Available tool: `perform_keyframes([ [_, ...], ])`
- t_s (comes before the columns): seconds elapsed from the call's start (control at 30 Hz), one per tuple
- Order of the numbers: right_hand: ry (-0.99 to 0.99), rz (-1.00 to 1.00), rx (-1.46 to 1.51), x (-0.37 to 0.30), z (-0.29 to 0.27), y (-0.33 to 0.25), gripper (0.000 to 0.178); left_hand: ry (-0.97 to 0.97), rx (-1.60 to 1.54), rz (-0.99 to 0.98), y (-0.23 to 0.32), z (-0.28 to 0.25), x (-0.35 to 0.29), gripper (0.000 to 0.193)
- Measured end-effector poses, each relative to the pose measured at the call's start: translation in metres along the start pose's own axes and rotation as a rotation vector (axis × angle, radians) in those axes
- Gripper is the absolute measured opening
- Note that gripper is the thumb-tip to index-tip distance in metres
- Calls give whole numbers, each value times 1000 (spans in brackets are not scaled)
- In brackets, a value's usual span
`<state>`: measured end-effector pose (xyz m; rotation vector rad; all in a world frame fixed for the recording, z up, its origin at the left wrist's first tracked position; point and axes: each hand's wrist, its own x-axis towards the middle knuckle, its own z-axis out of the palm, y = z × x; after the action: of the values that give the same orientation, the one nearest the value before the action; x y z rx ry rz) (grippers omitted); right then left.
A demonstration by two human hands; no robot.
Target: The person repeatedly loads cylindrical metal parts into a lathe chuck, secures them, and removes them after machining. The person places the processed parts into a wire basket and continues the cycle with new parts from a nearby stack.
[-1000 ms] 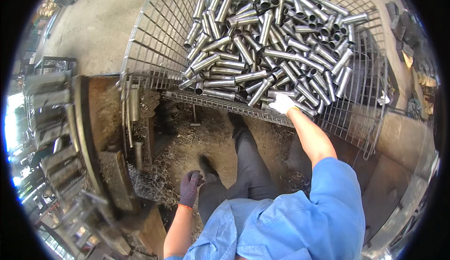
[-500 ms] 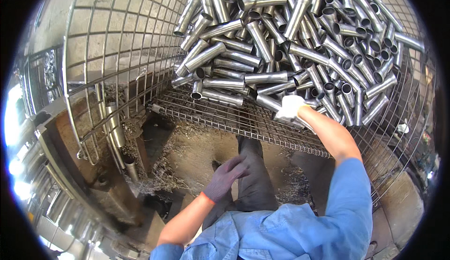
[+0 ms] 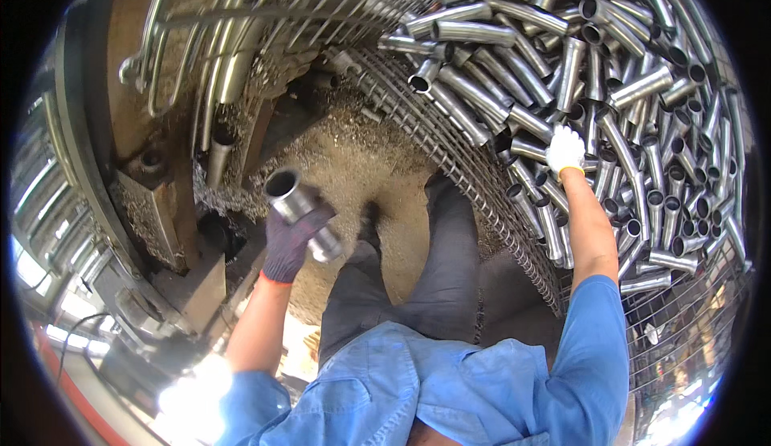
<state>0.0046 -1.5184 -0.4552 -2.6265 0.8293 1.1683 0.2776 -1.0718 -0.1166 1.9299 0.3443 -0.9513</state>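
Observation:
A short shiny metal tube [image 3: 295,205] is in my left hand [image 3: 291,237], which wears a dark glove with a red cuff. My fingers wrap around its middle, and its wide open end tilts up and away to the left. My right hand [image 3: 566,150], in a white glove, rests with curled fingers on a heap of similar metal tubes [image 3: 642,88]. What those fingers grip, if anything, is hidden beneath the glove. The heap fills a wire mesh basket [image 3: 514,245] at the right.
Rusty machine framing [image 3: 120,68] stands at the left. Tubes [image 3: 221,153] stand upright beside it. Metal shavings litter the floor [image 3: 345,149] between the machine and the basket. A red-edged strip [image 3: 76,394] lies at the lower left.
The view has swung left. My left hand, empty before, now holds a metal tube and is farther left. My right hand remains at the heap of tubes.

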Motion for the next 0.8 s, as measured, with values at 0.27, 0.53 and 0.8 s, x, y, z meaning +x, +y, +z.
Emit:
perform_keyframes([
  [0.27, -209, 91, 258, -52, -42, 2, 59, 356, -13, -349, -173, -156, -143, 37],
  [0.53, 244, 123, 1058, -268, -144, -65, 76, 424, -38, -397, -313, -236, -261, 40],
  [0.8, 442, -319, 1269, -408, -216, -322, 54, 719, -280, -308, -510, -303, -366, 50],
])
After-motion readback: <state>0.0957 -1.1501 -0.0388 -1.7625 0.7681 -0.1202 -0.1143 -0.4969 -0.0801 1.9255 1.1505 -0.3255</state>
